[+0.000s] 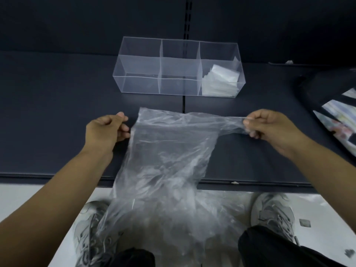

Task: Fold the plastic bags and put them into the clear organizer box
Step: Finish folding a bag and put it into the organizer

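Head view: folded bags (pixel 221 79) already sit in the right compartment of the clear organizer box (pixel 179 41), far on the shelf (pixel 48 112). One plastic bag (pixel 169 151) lies near, not yet folded. The right hand (pixel 269 130) pinches its stretched corner. The left hand (pixel 107 130) is curled just beside its left edge, and I cannot tell if it grips.

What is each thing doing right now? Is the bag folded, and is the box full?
plastic bag: unfolded, crinkly, spread on the table and hanging over its front edge.
clear box: open on top; only the right end section has anything in it.
folded bags: stacked inside the box.
right hand: pinching the bag's stretched corner.
left hand: fingers curled at the bag's left edge; grip unclear.
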`<action>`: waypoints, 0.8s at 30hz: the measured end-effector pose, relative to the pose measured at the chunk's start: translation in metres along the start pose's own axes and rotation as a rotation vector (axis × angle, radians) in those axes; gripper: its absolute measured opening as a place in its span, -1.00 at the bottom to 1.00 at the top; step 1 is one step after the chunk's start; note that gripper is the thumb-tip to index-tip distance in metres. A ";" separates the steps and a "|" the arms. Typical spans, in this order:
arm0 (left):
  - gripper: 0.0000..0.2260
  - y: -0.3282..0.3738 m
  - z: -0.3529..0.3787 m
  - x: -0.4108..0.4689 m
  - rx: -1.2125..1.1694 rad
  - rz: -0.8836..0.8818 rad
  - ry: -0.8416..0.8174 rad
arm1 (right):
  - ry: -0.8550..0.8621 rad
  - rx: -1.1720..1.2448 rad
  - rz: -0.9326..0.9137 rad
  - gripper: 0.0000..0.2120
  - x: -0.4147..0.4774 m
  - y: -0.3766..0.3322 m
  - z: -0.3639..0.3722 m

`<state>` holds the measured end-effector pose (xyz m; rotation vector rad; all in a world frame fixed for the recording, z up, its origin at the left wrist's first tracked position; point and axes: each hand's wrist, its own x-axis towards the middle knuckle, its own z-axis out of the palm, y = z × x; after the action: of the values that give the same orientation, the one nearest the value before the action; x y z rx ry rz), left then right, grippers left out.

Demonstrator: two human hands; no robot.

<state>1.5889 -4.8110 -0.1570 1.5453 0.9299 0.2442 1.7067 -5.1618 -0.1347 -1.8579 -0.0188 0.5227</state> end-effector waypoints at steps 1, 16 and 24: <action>-0.80 0.001 0.001 0.001 0.007 -0.003 -0.028 | 0.027 -0.017 -0.010 -0.89 0.004 0.001 -0.002; -0.85 0.029 0.034 0.024 -0.030 -0.166 -0.040 | 0.332 -0.158 -0.114 -0.88 0.052 0.007 -0.033; -0.79 0.020 -0.006 -0.005 -0.117 -0.266 -0.220 | -0.081 -0.077 -0.113 -0.71 -0.040 -0.020 0.026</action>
<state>1.5902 -4.8080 -0.1360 1.2957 0.9177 -0.0603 1.6660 -5.1422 -0.1090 -1.8974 -0.1997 0.5238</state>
